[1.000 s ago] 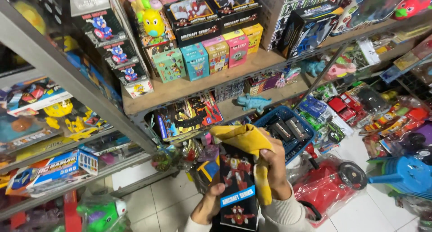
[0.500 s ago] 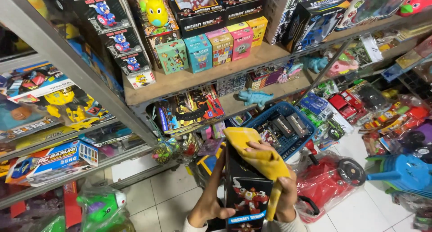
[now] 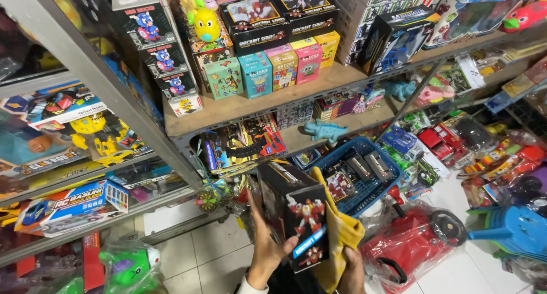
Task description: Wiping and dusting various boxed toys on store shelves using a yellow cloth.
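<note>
Before toy shelves (image 3: 250, 109), black robot-printed box (image 3: 296, 214), tilted, yellow cloth (image 3: 342, 237) alongside.

Bare left hand (image 3: 266, 249), bare right hand (image 3: 352, 271) (white cuff at the left wrist).

The location is a toy shop, with stock filling every surface in view. Wooden shelves (image 3: 239, 109) on grey metal uprights (image 3: 85, 66) are carrying rows of boxed toy robots (image 3: 256, 15), small pastel cartons (image 3: 285, 63) and carded action figures (image 3: 74, 114), many in identical multiples. More goods are crowding the white tiled floor (image 3: 199, 254): a blue basket (image 3: 364, 186) of boxed items, a red ride-on car (image 3: 410, 243) wrapped in clear plastic, and bagged plastic toys (image 3: 131, 265).
</note>
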